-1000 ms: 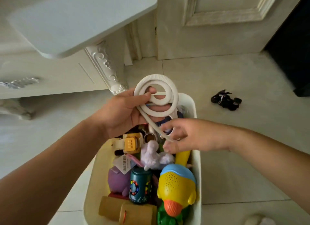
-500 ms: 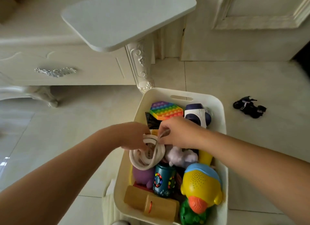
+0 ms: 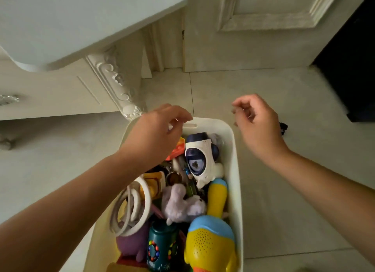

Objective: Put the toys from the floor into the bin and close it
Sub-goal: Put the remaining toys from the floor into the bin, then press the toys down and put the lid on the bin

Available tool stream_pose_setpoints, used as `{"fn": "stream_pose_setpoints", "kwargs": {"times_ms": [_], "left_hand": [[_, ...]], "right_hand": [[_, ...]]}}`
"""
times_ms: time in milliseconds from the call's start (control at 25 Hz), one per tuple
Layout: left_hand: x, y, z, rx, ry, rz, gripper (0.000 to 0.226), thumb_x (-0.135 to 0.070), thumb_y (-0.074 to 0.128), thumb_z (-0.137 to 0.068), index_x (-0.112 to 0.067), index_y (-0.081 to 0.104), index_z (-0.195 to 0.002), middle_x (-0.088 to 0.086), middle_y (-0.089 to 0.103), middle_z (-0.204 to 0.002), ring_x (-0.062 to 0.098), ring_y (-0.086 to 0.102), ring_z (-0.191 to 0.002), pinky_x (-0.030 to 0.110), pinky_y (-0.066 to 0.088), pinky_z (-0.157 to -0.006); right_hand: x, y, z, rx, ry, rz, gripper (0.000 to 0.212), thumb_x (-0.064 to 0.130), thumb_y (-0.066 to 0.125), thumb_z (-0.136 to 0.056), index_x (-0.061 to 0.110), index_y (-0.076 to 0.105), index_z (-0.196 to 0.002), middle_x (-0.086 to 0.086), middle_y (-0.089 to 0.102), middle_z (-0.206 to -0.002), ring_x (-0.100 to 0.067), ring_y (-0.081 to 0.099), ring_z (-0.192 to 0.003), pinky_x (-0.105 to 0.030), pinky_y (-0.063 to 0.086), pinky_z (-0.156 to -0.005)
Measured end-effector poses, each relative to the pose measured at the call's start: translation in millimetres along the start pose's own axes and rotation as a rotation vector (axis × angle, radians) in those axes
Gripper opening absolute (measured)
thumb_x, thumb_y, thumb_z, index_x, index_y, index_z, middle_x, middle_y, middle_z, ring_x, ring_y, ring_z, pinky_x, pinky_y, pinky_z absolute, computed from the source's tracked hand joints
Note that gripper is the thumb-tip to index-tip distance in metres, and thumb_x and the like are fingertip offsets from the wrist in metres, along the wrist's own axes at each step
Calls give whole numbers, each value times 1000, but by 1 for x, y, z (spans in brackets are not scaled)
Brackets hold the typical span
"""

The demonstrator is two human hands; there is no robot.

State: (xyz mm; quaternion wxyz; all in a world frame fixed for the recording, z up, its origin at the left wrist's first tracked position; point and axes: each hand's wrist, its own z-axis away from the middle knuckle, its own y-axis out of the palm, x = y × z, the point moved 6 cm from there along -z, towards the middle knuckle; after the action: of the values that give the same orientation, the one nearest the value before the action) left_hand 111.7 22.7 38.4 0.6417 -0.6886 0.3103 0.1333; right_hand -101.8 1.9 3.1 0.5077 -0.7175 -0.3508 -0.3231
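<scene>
A cream plastic bin [image 3: 236,170] stands on the floor below me, packed with toys. A coiled white cord [image 3: 132,206] lies loose at its left side. Around it sit a white and blue robot [image 3: 200,160], a purple plush [image 3: 182,204], a yellow and blue microphone toy [image 3: 211,243] and a teal can [image 3: 162,247]. My left hand [image 3: 156,133] hovers over the bin's far left corner, fingers curled, holding nothing. My right hand [image 3: 255,125] is raised past the far right rim, fingers loosely apart and empty. A black toy [image 3: 283,127] on the floor peeks out behind my right hand.
A white carved cabinet [image 3: 60,89] with an overhanging top [image 3: 81,18] stands at the left, its leg close to the bin's far left corner. A cream panelled door [image 3: 263,28] is behind. A dark opening [image 3: 353,58] is at the far right. Tiled floor surrounds the bin.
Both hands lowered the coiled cord into the bin, let it go and lifted away toward the bin's far rim. The view has shifted closer over the bin.
</scene>
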Motion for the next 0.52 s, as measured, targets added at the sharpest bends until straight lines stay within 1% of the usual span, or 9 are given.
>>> {"fn": "stream_pose_setpoints", "kwargs": {"times_ms": [40, 80, 120, 200, 280, 360, 400, 480, 520], "left_hand": [[-10, 10, -14, 4, 37, 25, 24, -12, 54, -92, -27, 68, -104, -12, 64, -99, 3, 60, -82, 13, 49, -74], [-19, 19, -25, 4, 72, 45, 25, -10, 54, -91, -26, 69, -104, -13, 62, -97, 2, 58, -82, 9, 45, -72], [-27, 29, -35, 10, 100, 62, 26, -9, 55, -91, -26, 68, -104, -13, 61, -98, 2, 57, -82, 8, 43, -73], [-41, 52, -53, 67, 118, 103, 27, -8, 55, -90, -26, 68, -106, -12, 61, -102, 1, 58, -85, 10, 44, -76], [-52, 78, -71, 126, 141, 139, 27, -10, 56, -90, -27, 68, -108, -9, 61, -106, 2, 59, -92, 19, 48, -81], [-60, 99, -85, 178, 152, 130, 28, -13, 55, -90, -29, 67, -110, -9, 60, -111, 5, 57, -98, 23, 48, -85], [-64, 109, -92, 216, 157, 106, 28, -15, 54, -91, -29, 66, -111, -9, 60, -114, 2, 56, -96, 17, 45, -85], [-72, 129, -103, 293, 177, 51, 28, -16, 53, -93, -29, 65, -114, -10, 59, -120, -4, 51, -81, 2, 34, -76], [-76, 136, -107, 313, 185, 37, 28, -17, 52, -94, -29, 65, -115, -10, 59, -122, -5, 49, -76, 1, 32, -73]], "right_hand": [[-36, -15, -11, -78, 119, 0, 16, 7, 52, -92, 20, 59, -97, 4, 62, -89, -22, 62, -80, -32, 53, -74], [-77, -27, -19, -125, 258, 33, 17, 7, 50, -92, 19, 58, -100, 1, 62, -93, -26, 63, -86, -36, 53, -79], [-118, -34, -23, -126, 380, 105, 20, 6, 49, -91, 17, 58, -105, -3, 62, -101, -28, 62, -94, -34, 50, -84], [-185, -42, -23, 12, 528, 285, 33, 9, 51, -89, 12, 57, -120, -12, 58, -118, -30, 59, -107, -27, 44, -87], [-226, -42, -17, 185, 586, 410, 45, 14, 53, -86, 15, 53, -131, -17, 50, -132, -35, 54, -114, -34, 43, -90], [-245, -38, -11, 339, 616, 545, 56, 17, 54, -88, 19, 42, -142, -13, 30, -151, -37, 36, -133, -39, 36, -104], [-248, -37, -10, 401, 598, 632, 59, 20, 55, -89, 22, 38, -145, -9, 18, -158, -36, 24, -140, -39, 30, -109], [-249, -34, -18, 492, 515, 792, 58, 29, 58, -88, 32, 39, -144, -6, 3, -162, -33, 7, -146, -41, 20, -115], [-249, -33, -22, 522, 473, 837, 58, 32, 59, -87, 37, 41, -142, -5, -1, -162, -33, 2, -147, -42, 15, -117]]}}
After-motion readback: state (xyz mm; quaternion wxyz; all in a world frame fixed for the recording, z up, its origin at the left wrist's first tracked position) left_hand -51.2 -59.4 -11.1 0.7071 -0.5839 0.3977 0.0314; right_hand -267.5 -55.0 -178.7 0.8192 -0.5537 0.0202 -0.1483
